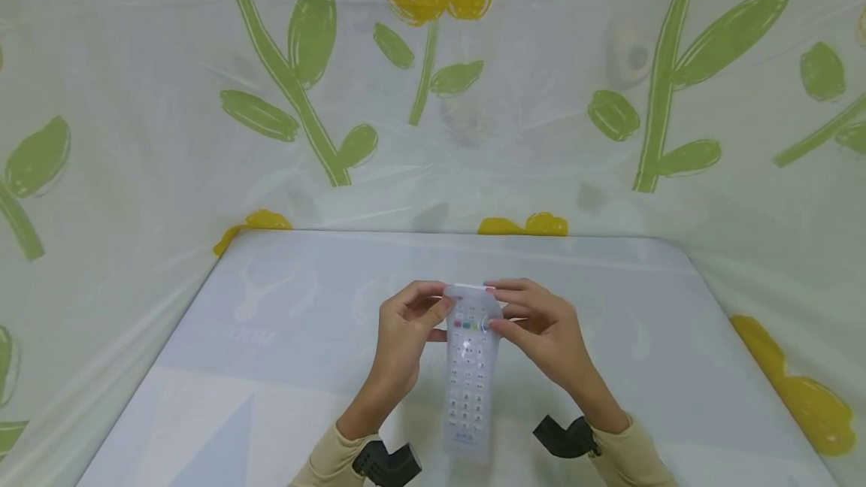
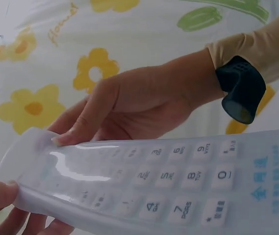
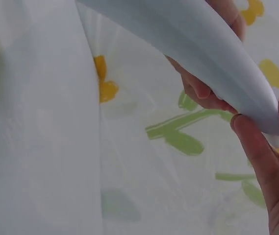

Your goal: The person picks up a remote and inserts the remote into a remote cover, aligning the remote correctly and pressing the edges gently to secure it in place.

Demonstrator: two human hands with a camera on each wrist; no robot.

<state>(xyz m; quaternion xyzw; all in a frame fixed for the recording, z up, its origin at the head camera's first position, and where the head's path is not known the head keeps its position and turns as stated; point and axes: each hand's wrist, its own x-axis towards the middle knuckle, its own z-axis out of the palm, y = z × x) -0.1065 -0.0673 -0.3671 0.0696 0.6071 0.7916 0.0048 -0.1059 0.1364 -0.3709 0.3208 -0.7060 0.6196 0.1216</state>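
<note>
A white remote control [image 1: 467, 382] in a translucent sleeve is held upright over the table, with its rows of buttons facing me. Near its top left edge, my left hand [image 1: 404, 333] pinches it between thumb and fingers. On the opposite edge my right hand [image 1: 544, 325] grips it, thumb on the front near the coloured buttons. The left wrist view shows the number keys and blue print on the remote control [image 2: 173, 176] close up. From the right wrist, the smooth pale back of the remote control [image 3: 198, 49] is seen, its buttons hidden.
A pale table [image 1: 304, 269] with faint printed shapes lies under the hands. Behind it and at its sides hangs a white cloth [image 1: 528, 134] with yellow flowers and green leaves. Black wrist cameras [image 1: 387, 464] are strapped over beige sleeves.
</note>
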